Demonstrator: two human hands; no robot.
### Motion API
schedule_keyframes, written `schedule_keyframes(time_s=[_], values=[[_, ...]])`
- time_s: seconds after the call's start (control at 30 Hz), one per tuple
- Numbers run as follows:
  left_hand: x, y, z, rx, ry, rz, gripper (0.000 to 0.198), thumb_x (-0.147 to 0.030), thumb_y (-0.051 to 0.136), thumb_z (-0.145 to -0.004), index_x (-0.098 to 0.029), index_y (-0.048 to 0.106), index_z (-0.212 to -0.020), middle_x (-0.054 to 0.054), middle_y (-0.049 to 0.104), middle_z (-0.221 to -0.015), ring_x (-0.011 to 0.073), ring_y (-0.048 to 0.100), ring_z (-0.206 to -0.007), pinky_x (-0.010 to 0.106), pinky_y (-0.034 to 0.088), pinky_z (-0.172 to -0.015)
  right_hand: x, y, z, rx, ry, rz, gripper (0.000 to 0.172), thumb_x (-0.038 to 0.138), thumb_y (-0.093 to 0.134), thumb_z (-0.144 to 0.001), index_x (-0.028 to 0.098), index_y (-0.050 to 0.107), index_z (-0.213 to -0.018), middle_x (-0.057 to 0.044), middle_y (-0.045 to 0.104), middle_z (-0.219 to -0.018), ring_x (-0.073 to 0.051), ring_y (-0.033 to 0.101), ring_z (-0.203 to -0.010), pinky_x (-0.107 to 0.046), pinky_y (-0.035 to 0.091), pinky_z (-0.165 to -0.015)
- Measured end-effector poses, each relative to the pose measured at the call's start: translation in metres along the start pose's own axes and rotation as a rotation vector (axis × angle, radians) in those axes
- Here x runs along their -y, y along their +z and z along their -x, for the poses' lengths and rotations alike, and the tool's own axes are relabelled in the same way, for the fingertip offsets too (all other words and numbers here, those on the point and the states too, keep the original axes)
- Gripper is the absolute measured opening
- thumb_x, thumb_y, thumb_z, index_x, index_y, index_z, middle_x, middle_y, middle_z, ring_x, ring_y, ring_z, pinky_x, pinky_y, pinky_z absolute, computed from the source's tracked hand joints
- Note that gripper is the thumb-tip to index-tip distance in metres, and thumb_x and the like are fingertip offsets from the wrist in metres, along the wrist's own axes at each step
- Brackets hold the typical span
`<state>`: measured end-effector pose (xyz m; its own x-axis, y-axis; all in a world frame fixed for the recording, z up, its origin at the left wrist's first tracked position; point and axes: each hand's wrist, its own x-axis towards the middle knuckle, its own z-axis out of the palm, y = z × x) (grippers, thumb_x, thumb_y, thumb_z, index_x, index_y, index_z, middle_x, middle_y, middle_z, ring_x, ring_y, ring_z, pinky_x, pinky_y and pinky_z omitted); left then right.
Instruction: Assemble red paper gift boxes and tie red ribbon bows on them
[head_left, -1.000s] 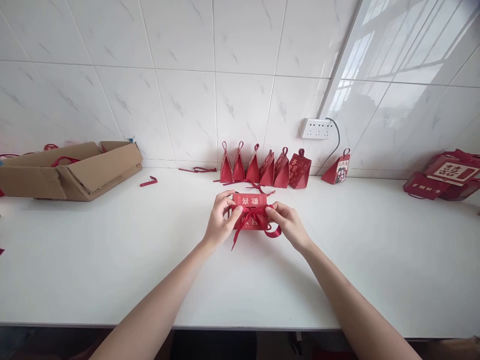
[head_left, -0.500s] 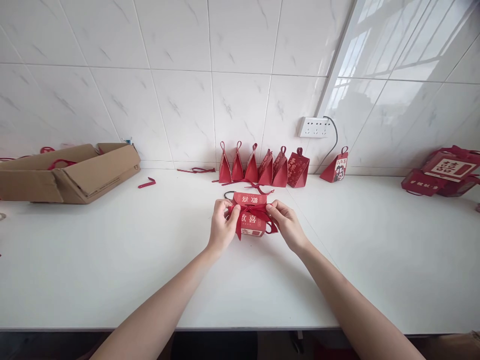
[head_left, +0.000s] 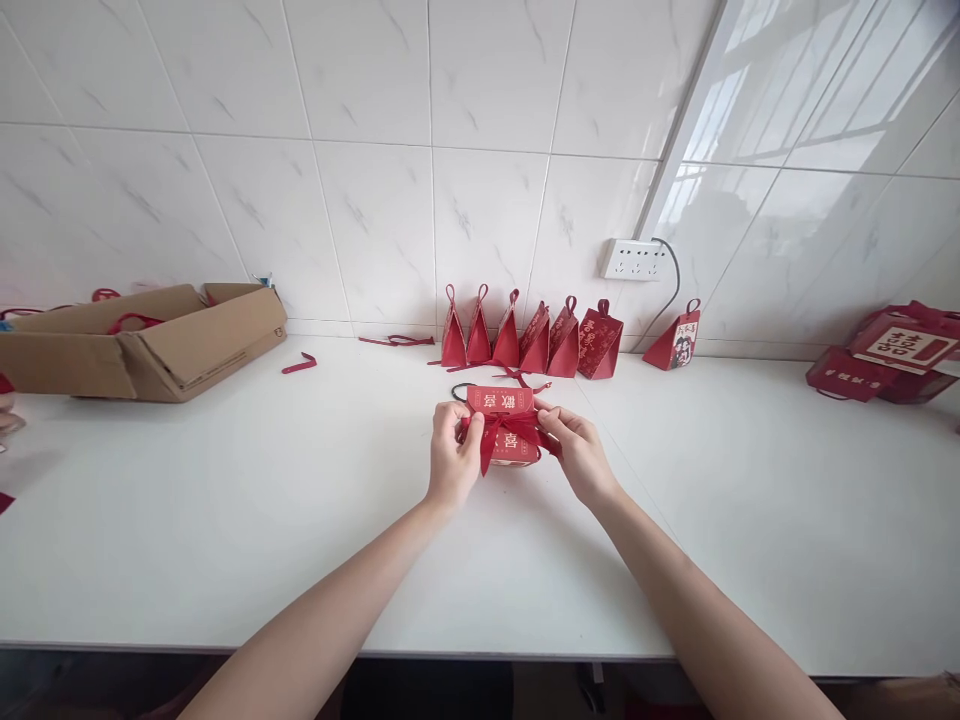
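Note:
In front of me on the white table sits a red gift box (head_left: 501, 399) with pale Chinese characters on it. A red ribbon (head_left: 496, 432) is tied in a bow across its top, its tails hanging over the near side. My left hand (head_left: 454, 450) pinches the left side of the bow between thumb and fingers. On the other side, my right hand (head_left: 576, 450) pinches the right side of the bow. A dark loop (head_left: 459, 391) shows beside the box's back left corner. Part of the box is hidden behind the ribbon and my fingers.
Behind stand several red triangular boxes (head_left: 538, 340), with loose ribbon (head_left: 397, 341) to their left. A cardboard box (head_left: 202, 345) lies at the left, a ribbon strip (head_left: 300, 364) near it. Stacked red boxes (head_left: 892, 350) are far right. Another person's hand (head_left: 9, 415) shows at the left edge.
Both my hands still pinch the bow; the box has tipped slightly, so less of its near face shows. Another person's hand has come into view at the left edge.

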<state>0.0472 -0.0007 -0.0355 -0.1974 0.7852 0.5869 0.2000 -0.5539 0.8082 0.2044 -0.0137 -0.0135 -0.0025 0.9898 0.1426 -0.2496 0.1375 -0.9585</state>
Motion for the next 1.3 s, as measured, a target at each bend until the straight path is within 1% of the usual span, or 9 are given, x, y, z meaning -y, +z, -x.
schedule_keyframes(time_s=[0.17, 0.27, 0.37, 0.47, 0.6, 0.77, 0.87, 1.07, 1.3], values=[[0.009, -0.004, -0.002, 0.035, 0.362, -0.178, 0.019, -0.021, 0.049, -0.085, -0.02, 0.039, -0.069, 0.002, 0.047, -0.075, 0.0159, 0.047, -0.077, 0.029, 0.042, -0.069, -0.002, -0.007, -0.002, -0.049, 0.006, 0.13, 0.037, 0.053, 0.067, -0.07, 0.017, 0.056, -0.07, -0.011, 0.064, -0.107, -0.021, 0.063, -0.08, -0.035, 0.051, -0.071], [0.01, -0.007, -0.005, 0.007, 0.43, -0.159, 0.018, -0.017, 0.049, -0.086, -0.02, 0.039, -0.071, 0.002, 0.047, -0.079, 0.0146, 0.05, -0.078, 0.027, 0.044, -0.068, -0.005, -0.008, -0.002, -0.108, -0.219, 0.355, 0.045, 0.057, 0.064, -0.072, 0.02, 0.053, -0.096, -0.012, 0.056, -0.115, -0.023, 0.061, -0.087, -0.04, 0.053, -0.073], [0.008, -0.009, -0.005, -0.006, 0.408, -0.126, 0.017, -0.018, 0.05, -0.086, -0.02, 0.04, -0.072, 0.002, 0.046, -0.081, 0.0138, 0.052, -0.081, 0.027, 0.046, -0.071, -0.01, -0.009, 0.0, 0.028, -0.455, 0.557, 0.078, 0.058, 0.068, -0.068, 0.027, 0.032, -0.129, -0.014, 0.035, -0.137, -0.03, 0.046, -0.12, -0.047, 0.049, -0.089], [0.006, -0.009, -0.004, 0.027, 0.332, -0.072, 0.014, -0.022, 0.052, -0.084, -0.02, 0.043, -0.073, 0.003, 0.047, -0.082, 0.0143, 0.053, -0.083, 0.026, 0.047, -0.071, -0.015, -0.012, -0.001, 0.23, -0.56, 0.755, 0.11, 0.052, 0.076, -0.062, 0.029, 0.006, -0.143, -0.017, 0.022, -0.142, -0.035, 0.029, -0.133, -0.055, 0.04, -0.1], [0.002, -0.011, -0.005, 0.095, 0.134, 0.055, 0.009, -0.029, 0.053, -0.083, -0.021, 0.049, -0.084, 0.003, 0.054, -0.084, 0.0139, 0.056, -0.078, 0.026, 0.049, -0.067, -0.02, -0.018, -0.003, 0.268, -0.656, 0.909, 0.111, 0.035, 0.073, -0.07, 0.031, -0.009, -0.145, -0.017, 0.026, -0.139, -0.035, 0.031, -0.132, -0.057, 0.036, -0.102], [-0.005, -0.012, -0.009, 0.035, -0.011, 0.176, 0.013, -0.031, 0.058, -0.081, -0.02, 0.05, -0.08, 0.003, 0.057, -0.082, 0.014, 0.058, -0.078, 0.025, 0.05, -0.066, -0.02, -0.019, -0.004, 0.249, -0.708, 0.916, 0.108, 0.029, 0.07, -0.073, 0.029, -0.009, -0.146, -0.018, 0.029, -0.138, -0.033, 0.039, -0.127, -0.053, 0.045, -0.095], [-0.006, -0.013, -0.008, 0.001, 0.13, 0.11, 0.01, -0.027, 0.058, -0.083, -0.02, 0.051, -0.082, 0.002, 0.057, -0.08, 0.0128, 0.058, -0.077, 0.025, 0.049, -0.068, -0.022, -0.019, -0.004, 0.21, -0.725, 0.909, 0.104, 0.031, 0.069, -0.075, 0.03, -0.008, -0.146, -0.019, 0.029, -0.138, -0.032, 0.046, -0.122, -0.052, 0.049, -0.09], [-0.015, -0.011, 0.003, 0.114, 0.839, -0.231, 0.012, -0.013, 0.061, -0.082, -0.022, 0.053, -0.082, -0.005, 0.065, -0.074, 0.0115, 0.06, -0.071, 0.032, 0.038, -0.073, -0.025, -0.017, -0.006, 0.112, -0.821, 0.929, 0.096, 0.033, 0.064, -0.08, 0.029, -0.005, -0.146, -0.02, 0.032, -0.135, -0.033, 0.044, -0.122, -0.053, 0.05, -0.087], [-0.019, -0.011, 0.005, 0.159, 0.878, -0.248, 0.013, -0.012, 0.06, -0.082, -0.024, 0.054, -0.08, -0.007, 0.068, -0.074, 0.0109, 0.061, -0.069, 0.031, 0.035, -0.071, -0.022, -0.015, -0.004, 0.112, -0.797, 0.925, 0.091, 0.028, 0.062, -0.08, 0.031, -0.002, -0.146, -0.018, 0.035, -0.134, -0.034, 0.04, -0.126, -0.054, 0.047, -0.092]])
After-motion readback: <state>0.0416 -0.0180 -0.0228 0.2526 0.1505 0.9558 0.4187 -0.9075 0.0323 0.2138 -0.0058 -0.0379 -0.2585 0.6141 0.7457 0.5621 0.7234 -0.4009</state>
